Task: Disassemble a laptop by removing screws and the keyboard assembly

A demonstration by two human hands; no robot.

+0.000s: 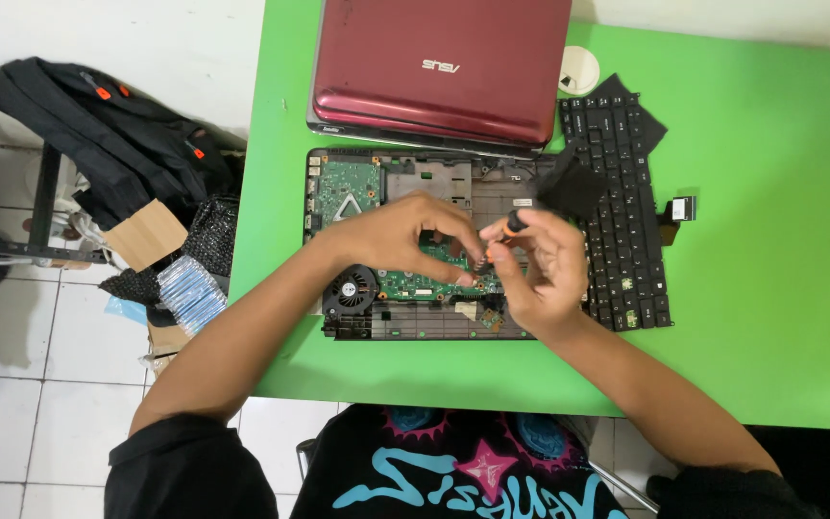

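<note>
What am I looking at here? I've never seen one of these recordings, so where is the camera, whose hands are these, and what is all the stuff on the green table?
The single picture comes from a camera worn on a person's head, looking down at their own two bare hands. On the green table lies an opened laptop base with its green circuit board and round black fan exposed. Behind it sits the dark red laptop lid, and to the right a removed black keyboard. The right hand holds a small screwdriver with an orange and black handle. The left hand rests over the board, its fingers reaching toward the tool's tip. A black backpack lies left of the table.
</note>
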